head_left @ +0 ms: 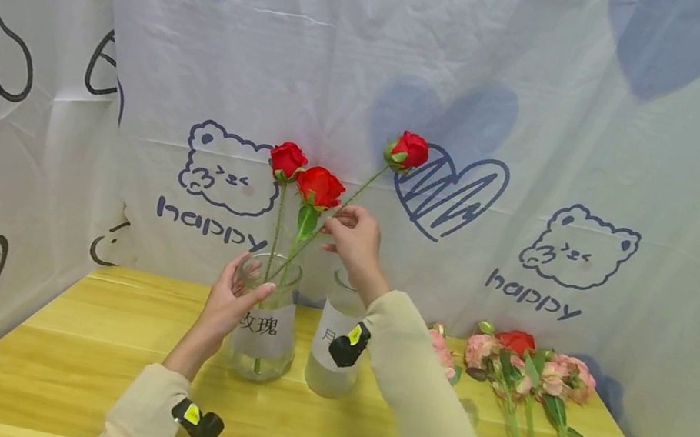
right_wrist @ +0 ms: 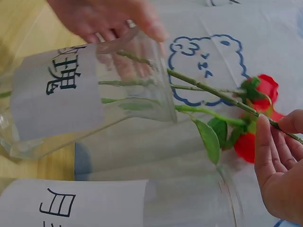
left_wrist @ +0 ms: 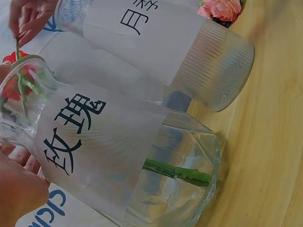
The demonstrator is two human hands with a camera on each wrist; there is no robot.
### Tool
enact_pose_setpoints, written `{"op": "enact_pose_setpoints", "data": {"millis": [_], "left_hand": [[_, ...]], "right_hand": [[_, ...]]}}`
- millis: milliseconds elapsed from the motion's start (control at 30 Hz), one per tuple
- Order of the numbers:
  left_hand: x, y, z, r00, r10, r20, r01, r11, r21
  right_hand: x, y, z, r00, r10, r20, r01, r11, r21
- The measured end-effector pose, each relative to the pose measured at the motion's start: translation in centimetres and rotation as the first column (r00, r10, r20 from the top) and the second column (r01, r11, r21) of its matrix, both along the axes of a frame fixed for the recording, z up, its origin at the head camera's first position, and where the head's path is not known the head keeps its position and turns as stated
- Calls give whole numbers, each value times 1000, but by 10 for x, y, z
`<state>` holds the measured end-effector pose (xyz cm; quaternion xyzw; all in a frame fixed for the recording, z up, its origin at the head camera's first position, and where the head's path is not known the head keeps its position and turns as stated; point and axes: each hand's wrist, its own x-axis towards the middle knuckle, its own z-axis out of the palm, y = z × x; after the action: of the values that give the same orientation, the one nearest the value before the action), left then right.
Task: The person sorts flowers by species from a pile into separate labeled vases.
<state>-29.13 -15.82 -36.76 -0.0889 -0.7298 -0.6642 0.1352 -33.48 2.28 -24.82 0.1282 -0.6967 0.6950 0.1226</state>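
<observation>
Work is judged to be partway through. A slender-stemmed red rose (head_left: 287, 161) and a fuller red rose with a green leaf (head_left: 319, 187) stand in a clear glass vase (head_left: 274, 368) bearing a white paper label (head_left: 262, 337) with black characters. A third red rose with a long green stem (head_left: 410, 150) leans to the right above that vase; per the right wrist view, its stem end is inside the mouth but well short of the base, so its insertion is assessed as incomplete. The right hand (head_left: 356, 243) pinches this stem between thumb and fingers. The left hand (head_left: 226, 310) grasps the vase near its neck. Just beside it, on the right, stands an upright ribbed clear glass vase (head_left: 321, 383), also labelled; no stem is seen in it. Outstanding, as far as can be judged: a loose red rose bloom (head_left: 516, 341) lying among ruffled pink flowers (head_left: 568, 378) at the right of the yellow wood-grain table (head_left: 86, 359), and probably those pink flowers too. Another pink bloom (head_left: 438, 347) is partly hidden behind the cream right sleeve (head_left: 423, 403); a full count cannot be confirmed.
</observation>
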Motion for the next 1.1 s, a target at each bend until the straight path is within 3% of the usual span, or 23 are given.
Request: {"op": "enact_pose_setpoints", "data": {"millis": [200,467,833,933,1100], "left_hand": [[2,2,1,998,12,-55,-12,1000,-7],[-2,1,1,1000,-5,17,5,1000,8],[3,2,3,1000,-10,17,9,1000,28],[3,1,3,1000,-12,20,11,1000,25],[1,1,3,1000,-9,17,9,1000,23]], "right_hand": [[5,-19,2,991,20,-131,11,972,234],[10,-40,-2,967,8,-256,123,863,490],[14,-51,-8,964,-6,-265,166,792,587],[15,-50,-9,966,2,-260,157,793,588],[12,-48,-10,959,-2,-282,164,817,552]]}}
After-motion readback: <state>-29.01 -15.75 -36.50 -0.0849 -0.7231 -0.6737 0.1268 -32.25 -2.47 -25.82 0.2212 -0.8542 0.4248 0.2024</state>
